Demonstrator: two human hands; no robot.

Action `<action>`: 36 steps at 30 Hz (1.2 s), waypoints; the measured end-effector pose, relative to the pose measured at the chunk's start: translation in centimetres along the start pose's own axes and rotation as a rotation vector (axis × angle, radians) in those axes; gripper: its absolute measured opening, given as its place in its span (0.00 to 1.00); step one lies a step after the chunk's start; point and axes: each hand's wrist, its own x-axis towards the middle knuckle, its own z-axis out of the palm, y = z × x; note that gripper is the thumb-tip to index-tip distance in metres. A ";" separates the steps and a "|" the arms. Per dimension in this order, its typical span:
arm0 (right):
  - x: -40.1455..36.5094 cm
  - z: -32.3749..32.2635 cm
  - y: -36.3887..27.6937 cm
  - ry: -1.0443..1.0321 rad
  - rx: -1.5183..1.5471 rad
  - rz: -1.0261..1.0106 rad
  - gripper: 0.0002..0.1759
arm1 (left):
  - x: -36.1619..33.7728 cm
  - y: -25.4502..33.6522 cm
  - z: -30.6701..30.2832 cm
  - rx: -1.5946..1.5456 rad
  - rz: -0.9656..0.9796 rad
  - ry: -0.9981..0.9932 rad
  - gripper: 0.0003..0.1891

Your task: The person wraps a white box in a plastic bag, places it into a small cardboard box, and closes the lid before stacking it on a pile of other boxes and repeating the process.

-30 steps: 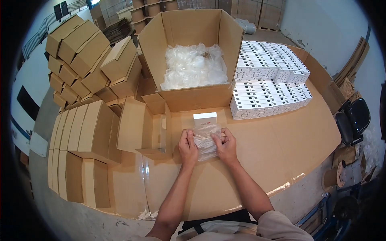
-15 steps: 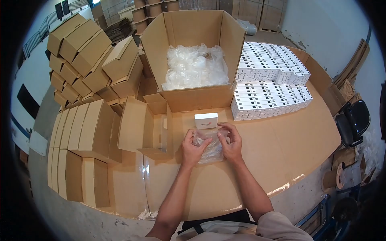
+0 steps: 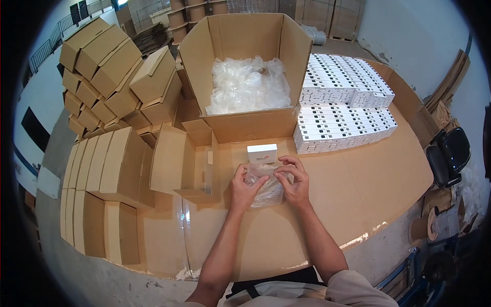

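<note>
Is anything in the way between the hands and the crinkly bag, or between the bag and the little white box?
Nothing I can see. The left hand and right hand are already on the plastic bag, and the white box stands just beyond its far edge.

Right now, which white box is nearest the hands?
The lone white box, just beyond the plastic bag between the left hand and right hand. It stands by itself; the other white boxes are stacked in rows right of the large carton.
</note>
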 end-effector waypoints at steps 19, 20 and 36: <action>3.5 -0.3 -6.4 -0.450 -0.624 -0.227 0.09 | 0.1 -1.6 -0.6 0.183 0.073 -0.082 0.23; 3.8 -0.1 -6.8 -0.461 -0.595 -0.229 0.09 | 0.2 -2.0 -0.8 0.255 0.049 -0.075 0.24; 2.8 0.1 -5.7 -0.463 -0.347 -0.074 0.11 | 0.0 1.4 -2.6 0.337 -0.150 -0.334 0.27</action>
